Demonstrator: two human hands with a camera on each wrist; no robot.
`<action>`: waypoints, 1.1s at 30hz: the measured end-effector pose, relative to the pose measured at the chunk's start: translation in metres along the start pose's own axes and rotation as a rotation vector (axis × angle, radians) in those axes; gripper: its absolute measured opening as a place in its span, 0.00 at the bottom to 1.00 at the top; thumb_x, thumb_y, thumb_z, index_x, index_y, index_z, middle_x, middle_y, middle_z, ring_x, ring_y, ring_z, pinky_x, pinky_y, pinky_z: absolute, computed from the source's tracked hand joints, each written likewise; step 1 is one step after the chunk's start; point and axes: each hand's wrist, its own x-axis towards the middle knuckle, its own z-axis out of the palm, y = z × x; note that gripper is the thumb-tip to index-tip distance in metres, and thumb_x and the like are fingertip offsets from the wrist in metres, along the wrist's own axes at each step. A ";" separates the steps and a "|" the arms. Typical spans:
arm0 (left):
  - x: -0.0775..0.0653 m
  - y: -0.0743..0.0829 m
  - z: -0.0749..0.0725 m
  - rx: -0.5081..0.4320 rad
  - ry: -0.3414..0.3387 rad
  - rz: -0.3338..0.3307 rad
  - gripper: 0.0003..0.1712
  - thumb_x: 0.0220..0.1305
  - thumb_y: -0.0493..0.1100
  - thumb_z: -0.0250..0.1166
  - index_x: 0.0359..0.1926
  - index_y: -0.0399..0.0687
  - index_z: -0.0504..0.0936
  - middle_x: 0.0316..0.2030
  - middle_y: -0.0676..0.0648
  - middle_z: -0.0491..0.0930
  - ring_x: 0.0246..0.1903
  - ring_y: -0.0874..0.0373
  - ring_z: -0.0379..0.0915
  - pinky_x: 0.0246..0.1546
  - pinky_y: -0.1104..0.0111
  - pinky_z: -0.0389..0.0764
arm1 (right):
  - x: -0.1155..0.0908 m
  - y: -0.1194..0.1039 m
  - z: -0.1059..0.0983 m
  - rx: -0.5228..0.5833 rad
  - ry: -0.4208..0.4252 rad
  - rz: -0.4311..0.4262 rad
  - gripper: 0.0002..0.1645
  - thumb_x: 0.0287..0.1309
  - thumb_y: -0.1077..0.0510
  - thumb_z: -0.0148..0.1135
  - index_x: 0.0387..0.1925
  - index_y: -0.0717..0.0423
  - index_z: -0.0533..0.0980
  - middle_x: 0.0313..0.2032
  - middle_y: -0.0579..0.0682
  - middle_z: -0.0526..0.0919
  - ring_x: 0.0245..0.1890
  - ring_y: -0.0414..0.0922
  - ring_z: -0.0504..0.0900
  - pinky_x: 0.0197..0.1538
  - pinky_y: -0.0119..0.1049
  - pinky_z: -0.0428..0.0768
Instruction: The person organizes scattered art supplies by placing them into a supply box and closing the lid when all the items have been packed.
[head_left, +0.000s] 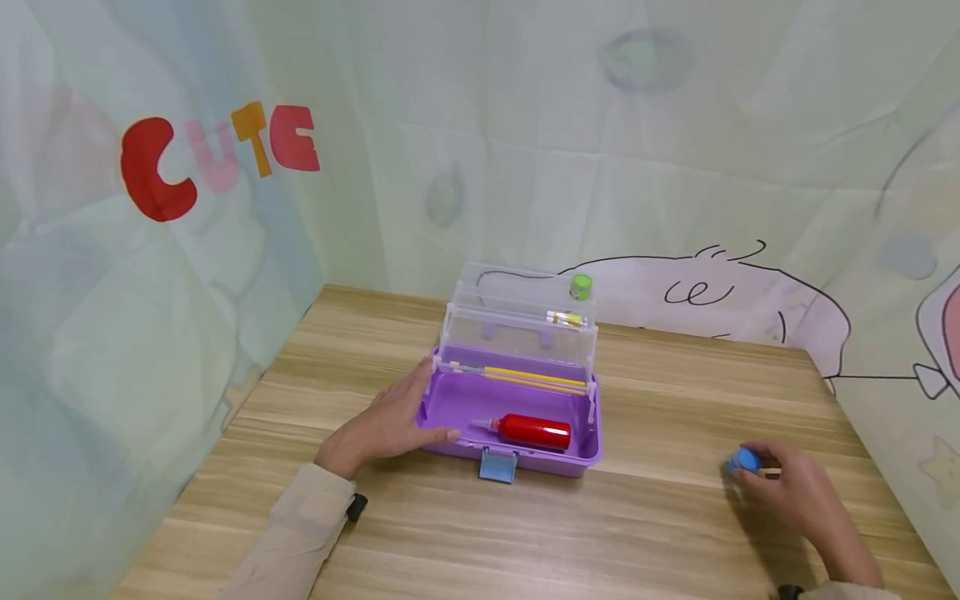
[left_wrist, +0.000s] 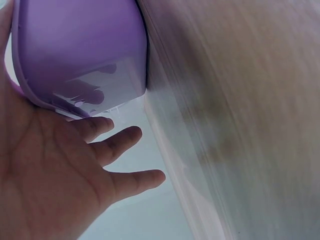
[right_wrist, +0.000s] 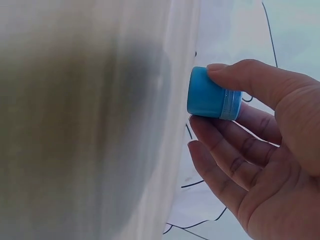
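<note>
A purple storage box [head_left: 587, 472] with clear tiered trays [head_left: 517, 333] stands opened out on the table. Against its left side rests my left hand [head_left: 386, 421], thumb over the front rim and the other fingers extended; the left wrist view shows those fingers [left_wrist: 132, 184] spread beside the box wall. Over on the right, my right hand [head_left: 802, 492] pinches a small blue paint jar [head_left: 743, 461] between thumb and fingers. The right wrist view has the jar [right_wrist: 207, 95] on its side or tilted, close to the tabletop; whether it touches, I cannot tell.
A red squeeze bottle [head_left: 534, 431] lies inside the box. Paintbrushes [head_left: 525, 377] lie in the lowest tray, a yellow paint tube [head_left: 567, 319] in a higher one, a green jar [head_left: 581, 287] in the top one. A blue latch [head_left: 498, 467] hangs in front. Fabric walls border the wooden table [head_left: 637, 533].
</note>
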 end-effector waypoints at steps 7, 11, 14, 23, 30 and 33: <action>0.000 -0.001 0.000 0.011 -0.013 -0.013 0.70 0.57 0.70 0.70 0.82 0.51 0.34 0.80 0.45 0.47 0.76 0.41 0.51 0.70 0.36 0.56 | 0.013 -0.010 -0.006 -0.005 -0.013 -0.014 0.26 0.60 0.60 0.71 0.54 0.74 0.77 0.47 0.68 0.85 0.46 0.64 0.84 0.42 0.50 0.86; 0.000 -0.001 0.001 0.005 -0.005 -0.009 0.70 0.56 0.70 0.70 0.82 0.52 0.34 0.80 0.45 0.48 0.76 0.42 0.52 0.69 0.35 0.57 | 0.023 -0.017 -0.009 0.002 -0.005 -0.046 0.26 0.62 0.58 0.70 0.55 0.73 0.77 0.47 0.67 0.85 0.46 0.63 0.84 0.44 0.52 0.86; 0.000 -0.002 0.001 0.008 -0.003 -0.009 0.70 0.56 0.71 0.69 0.82 0.52 0.34 0.80 0.45 0.47 0.76 0.41 0.51 0.69 0.33 0.56 | 0.031 -0.023 -0.011 0.013 0.003 -0.073 0.27 0.63 0.56 0.70 0.56 0.73 0.77 0.47 0.67 0.84 0.46 0.62 0.83 0.45 0.53 0.86; 0.000 -0.003 0.001 0.014 -0.010 -0.017 0.71 0.56 0.72 0.68 0.82 0.52 0.33 0.81 0.46 0.44 0.77 0.41 0.48 0.69 0.33 0.55 | 0.058 -0.046 -0.015 0.031 0.035 -0.144 0.29 0.66 0.52 0.68 0.58 0.70 0.76 0.50 0.66 0.83 0.48 0.61 0.83 0.47 0.54 0.85; 0.000 -0.002 0.001 -0.007 -0.002 -0.003 0.70 0.56 0.70 0.70 0.82 0.54 0.34 0.81 0.47 0.46 0.76 0.42 0.50 0.69 0.34 0.57 | 0.080 -0.065 -0.011 0.050 0.013 -0.150 0.31 0.66 0.50 0.68 0.61 0.68 0.75 0.52 0.65 0.82 0.50 0.61 0.83 0.50 0.57 0.84; 0.000 -0.001 0.001 -0.009 -0.005 -0.011 0.70 0.56 0.70 0.70 0.82 0.55 0.33 0.81 0.47 0.46 0.76 0.42 0.51 0.69 0.33 0.56 | 0.087 -0.073 -0.009 0.055 0.009 -0.161 0.32 0.66 0.49 0.68 0.61 0.67 0.76 0.52 0.65 0.82 0.50 0.61 0.83 0.50 0.56 0.84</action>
